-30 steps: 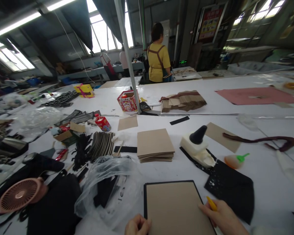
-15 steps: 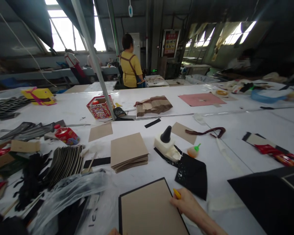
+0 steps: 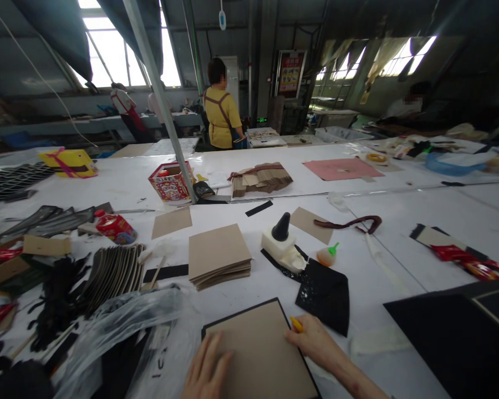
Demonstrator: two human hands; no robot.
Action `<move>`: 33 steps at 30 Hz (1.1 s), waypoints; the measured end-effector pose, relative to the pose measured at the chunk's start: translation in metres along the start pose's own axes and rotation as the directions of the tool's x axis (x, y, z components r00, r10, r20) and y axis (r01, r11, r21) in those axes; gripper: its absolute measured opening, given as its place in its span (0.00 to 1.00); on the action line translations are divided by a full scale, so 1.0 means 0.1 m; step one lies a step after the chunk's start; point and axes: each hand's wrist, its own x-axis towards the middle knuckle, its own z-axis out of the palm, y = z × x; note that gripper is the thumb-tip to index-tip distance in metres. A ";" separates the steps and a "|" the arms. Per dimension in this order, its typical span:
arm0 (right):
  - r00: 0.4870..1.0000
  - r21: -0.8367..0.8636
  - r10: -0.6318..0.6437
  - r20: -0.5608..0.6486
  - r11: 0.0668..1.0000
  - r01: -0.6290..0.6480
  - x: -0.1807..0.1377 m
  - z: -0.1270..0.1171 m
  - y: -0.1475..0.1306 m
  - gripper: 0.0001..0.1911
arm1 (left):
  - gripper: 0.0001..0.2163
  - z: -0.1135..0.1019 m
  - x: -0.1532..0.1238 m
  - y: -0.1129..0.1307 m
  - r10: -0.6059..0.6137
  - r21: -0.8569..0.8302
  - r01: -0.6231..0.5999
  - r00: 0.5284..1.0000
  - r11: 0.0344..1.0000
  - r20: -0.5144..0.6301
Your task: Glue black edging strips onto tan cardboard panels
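A brown cardboard panel (image 3: pixel 258 349) with a thin black border lies in front of me at the bottom centre. Flat on its left part rests my left hand (image 3: pixel 208 363), fingers spread. My right hand (image 3: pixel 311 339) is closed around a small yellow tool (image 3: pixel 296 324) at the panel's right edge; the tool's kind is mostly hidden by the fingers. Just beyond the panel sits a stack of brown cardboard sheets (image 3: pixel 219 252). A white glue bottle (image 3: pixel 278 244) with a black cone cap lies to the right, by a black piece spotted with white (image 3: pixel 324 293).
Clear plastic wrapping (image 3: pixel 120 338), a bundle of dark strips (image 3: pixel 112 274) and a red bottle (image 3: pixel 115 227) crowd the left. Black sheets (image 3: pixel 457 327) lie at right. A metal pole (image 3: pixel 162 105) rises from the table. A person in yellow (image 3: pixel 221 113) stands beyond.
My left hand has come up from the bottom edge and now lies spread on the panel. My right hand has shifted slightly left and up with the yellow tool.
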 end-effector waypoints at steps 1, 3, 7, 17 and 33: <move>1.000 -0.019 -0.005 0.000 1.000 0.005 0.00 -0.02 -0.02 0.13 | 0.21 0.08 0.02 0.05 0.122 0.044 -0.120 0.992 0.992 -0.045; 1.000 -0.056 -0.014 -0.001 0.998 0.014 0.00 -0.05 -0.05 0.14 | 0.19 0.20 0.07 0.21 0.195 0.080 -0.191 0.980 0.978 -0.047; 1.000 -0.116 -0.022 0.018 0.993 0.024 0.01 -0.08 -0.08 0.15 | 0.31 0.24 0.18 0.64 -0.119 0.063 0.113 0.988 0.992 0.100; 0.982 -0.222 -0.172 0.074 0.958 0.184 0.00 -0.44 -0.12 0.18 | 0.35 -0.02 0.27 0.85 -0.245 -0.105 0.287 0.922 0.952 0.300; 0.746 0.157 -0.604 0.280 0.796 0.585 -0.12 -0.31 -1.54 0.08 | 0.20 0.54 0.08 0.91 -0.178 0.149 0.220 0.951 0.964 -0.254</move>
